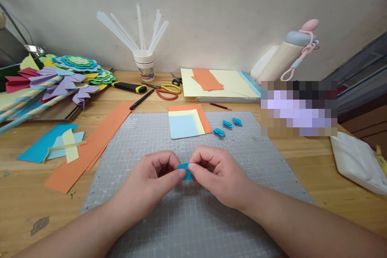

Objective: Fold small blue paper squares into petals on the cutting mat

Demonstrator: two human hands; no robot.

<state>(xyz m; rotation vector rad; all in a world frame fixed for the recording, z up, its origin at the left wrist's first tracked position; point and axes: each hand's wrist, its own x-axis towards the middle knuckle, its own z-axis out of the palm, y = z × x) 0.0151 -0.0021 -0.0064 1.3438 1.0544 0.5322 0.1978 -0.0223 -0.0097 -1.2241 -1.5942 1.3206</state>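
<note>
Between my two hands is a small piece of blue paper, pinched at both ends just above the grey cutting mat. My left hand grips its left side with thumb and fingers, and my right hand grips its right side. Part of the paper is hidden behind the fingers. Beyond my hands lie several small folded blue paper pieces. Left of these rests a stack of square sheets, with light blue paper on top of yellow and orange paper.
Orange strips and a blue sheet lie at left, near paper flowers. Behind stand a paper cup of white strips, scissors, a utility knife and a pen. At right are a bottle and white tray.
</note>
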